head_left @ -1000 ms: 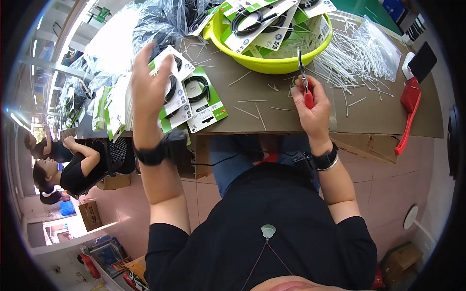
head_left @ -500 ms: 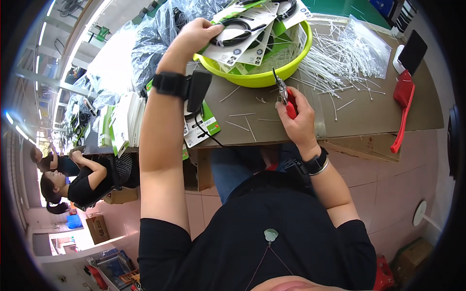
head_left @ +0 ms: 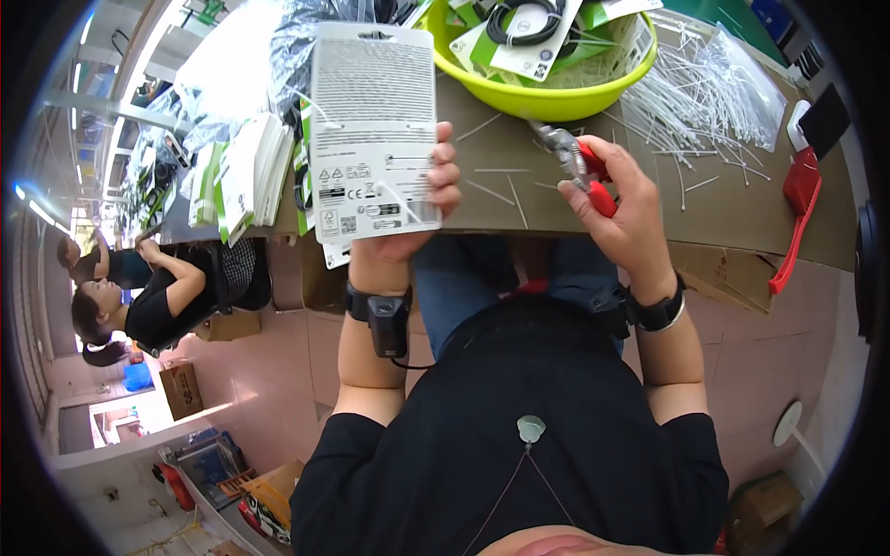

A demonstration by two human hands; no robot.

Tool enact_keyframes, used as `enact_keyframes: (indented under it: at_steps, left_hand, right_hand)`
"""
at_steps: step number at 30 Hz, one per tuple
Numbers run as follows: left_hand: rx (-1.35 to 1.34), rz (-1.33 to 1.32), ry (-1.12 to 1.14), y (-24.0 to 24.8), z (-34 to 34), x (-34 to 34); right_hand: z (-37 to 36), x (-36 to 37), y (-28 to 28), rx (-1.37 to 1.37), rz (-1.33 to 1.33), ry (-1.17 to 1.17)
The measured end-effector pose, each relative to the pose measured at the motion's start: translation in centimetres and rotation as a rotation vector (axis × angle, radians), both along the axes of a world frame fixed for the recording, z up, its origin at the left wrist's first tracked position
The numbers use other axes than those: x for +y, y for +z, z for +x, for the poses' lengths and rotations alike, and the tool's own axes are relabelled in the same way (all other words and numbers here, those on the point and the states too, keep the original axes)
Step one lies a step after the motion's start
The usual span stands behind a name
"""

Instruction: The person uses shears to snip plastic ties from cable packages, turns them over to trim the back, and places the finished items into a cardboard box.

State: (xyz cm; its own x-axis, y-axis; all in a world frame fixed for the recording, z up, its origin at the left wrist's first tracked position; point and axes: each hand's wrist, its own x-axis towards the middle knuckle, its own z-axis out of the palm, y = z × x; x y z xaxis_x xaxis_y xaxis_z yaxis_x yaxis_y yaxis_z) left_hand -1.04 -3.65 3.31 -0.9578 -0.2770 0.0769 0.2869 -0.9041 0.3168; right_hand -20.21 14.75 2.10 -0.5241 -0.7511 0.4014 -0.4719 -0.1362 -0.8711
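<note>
My left hand (head_left: pixel 445 174) grips a white packaging card (head_left: pixel 373 111), its back side with small dark print facing up. White zip tie ends stick out of the card at its left side and near its bottom. Red-handled wire cutters (head_left: pixel 568 157) are in my right hand (head_left: pixel 633 199), their jaws pointing up and left toward the bowl. A yellow-green bowl (head_left: pixel 547 102) beyond both hands holds several cards (head_left: pixel 528 46) with coiled black cables.
White zip ties (head_left: pixel 681 102) lie heaped right of the bowl, by a clear plastic bag (head_left: pixel 746 93). Loose strips (head_left: pixel 501 190) lie on the brown table (head_left: pixel 677 208). A red brush (head_left: pixel 799 199) is at the right edge. Stacked cards (head_left: pixel 255 171) stand left. Another person (head_left: pixel 171 296) sits at left.
My left hand has come back from the bowl toward me, bringing a card whose back now shows. My right hand with the cutters has shifted slightly right in the view.
</note>
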Motion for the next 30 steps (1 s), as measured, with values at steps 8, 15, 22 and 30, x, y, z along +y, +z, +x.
enact_keyframes:
  at_steps: [8, 15, 22, 30]
  left_hand:
    - [0.019, 0.119, -0.012, -1.3, 0.4, 3.3]
    - [0.024, 0.061, -0.016, -1.1, 0.3, 3.8]
    - [-0.046, -0.003, 0.064, -1.7, 0.4, 3.9]
    - [-0.028, -0.017, -0.060, -2.0, -0.1, 4.7]
  right_hand:
    - [0.3, 0.8, 3.5, 0.720, 0.213, -0.102]
    - [0.5, 0.6, 3.8, 0.783, 0.237, -0.087]
    - [-0.8, 0.1, 3.0, 0.433, 0.428, 0.139]
    - [0.0, -1.4, 5.3, 0.754, 0.067, -0.043]
